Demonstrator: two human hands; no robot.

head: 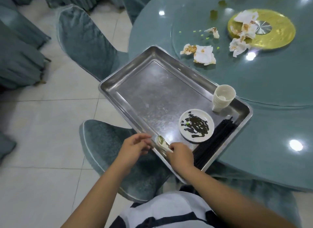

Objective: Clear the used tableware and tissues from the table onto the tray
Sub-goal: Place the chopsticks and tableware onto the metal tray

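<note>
Tray (152, 92), under both hands: bare metal, dull sheen, floor scuffed with fine scratches. Spoon (162, 143) at right fingertips: glossy white, ceramic-looking. Saucer (196, 125) just beyond the right hand (181, 157): glossy white glaze, smeared dark. Chopsticks (215, 141) right of that hand: matt black. Cups (222, 100) farther off: smooth off-white, plastic or paper, can't tell. Table (262, 126): glossy glass, reflecting lamps. Tissues (203, 54) far beyond: crumpled soft paper, stained. Chairs (108, 143) by left hand (133, 146): plush, nappy cloth. Floor (42, 143): smooth tile.
</note>
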